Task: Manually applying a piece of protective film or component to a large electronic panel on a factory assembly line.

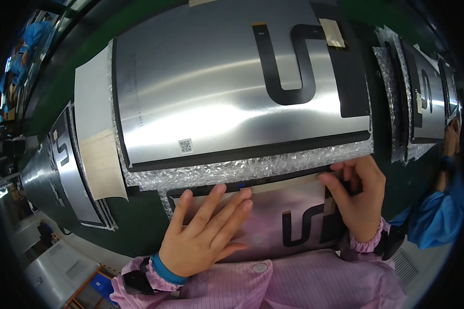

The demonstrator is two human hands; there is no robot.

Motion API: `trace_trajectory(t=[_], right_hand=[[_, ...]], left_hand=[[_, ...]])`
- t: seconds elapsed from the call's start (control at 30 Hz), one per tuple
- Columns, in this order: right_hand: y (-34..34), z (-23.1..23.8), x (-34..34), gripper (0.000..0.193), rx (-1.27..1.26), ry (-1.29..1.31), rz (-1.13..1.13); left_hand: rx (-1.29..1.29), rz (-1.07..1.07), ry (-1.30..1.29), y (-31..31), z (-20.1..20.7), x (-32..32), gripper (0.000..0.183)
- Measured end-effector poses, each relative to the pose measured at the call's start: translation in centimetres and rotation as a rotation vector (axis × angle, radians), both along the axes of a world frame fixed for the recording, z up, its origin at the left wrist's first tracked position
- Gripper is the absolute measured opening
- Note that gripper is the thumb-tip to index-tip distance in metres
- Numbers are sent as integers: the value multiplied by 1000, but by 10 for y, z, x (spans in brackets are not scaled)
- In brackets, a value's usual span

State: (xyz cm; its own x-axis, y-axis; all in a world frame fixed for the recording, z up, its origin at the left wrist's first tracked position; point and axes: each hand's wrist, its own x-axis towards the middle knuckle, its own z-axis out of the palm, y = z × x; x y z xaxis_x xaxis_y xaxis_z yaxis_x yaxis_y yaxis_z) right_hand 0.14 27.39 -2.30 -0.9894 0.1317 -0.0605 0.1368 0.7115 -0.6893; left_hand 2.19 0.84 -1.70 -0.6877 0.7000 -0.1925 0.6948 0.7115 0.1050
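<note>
Nearest to me lies a flat metal-backed display panel (265, 221) with a black S-shaped flex cable (300, 226). My left hand (203, 232) rests flat on its left part, fingers spread, tips near the far edge. A pale narrow strip of tape (286, 184) runs along that edge, from my left fingertips to my right hand (358, 193). The right thumb and forefinger close together at the strip's right end; the fingers cover the exact grip. Just beyond, a larger silver panel (206, 92) with a similar black cable lies on bubble wrap (242, 170).
Cream paper sheets (104, 159) stick out left of the large panel. Further left lies another stack of panels (77, 175); more wrapped panels (427, 98) stand at the right. A co-worker's blue sleeve (438, 216) and hand are at the far right. The table (144, 221) is green.
</note>
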Motion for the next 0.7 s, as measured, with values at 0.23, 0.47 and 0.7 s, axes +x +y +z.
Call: trace_trajectory(t=[0.23,0.47,0.7], right_hand=[[11,-6,4,17,-193,18,-28],[-9,-9,1,27,9,171,-36],[-7,-15,4,26,-4,216,-23]], left_hand=[[50,60,24,4,5,6,74],[208,-110,118,28,1,-4,73],[380,-30,111,32,-13,3,79]])
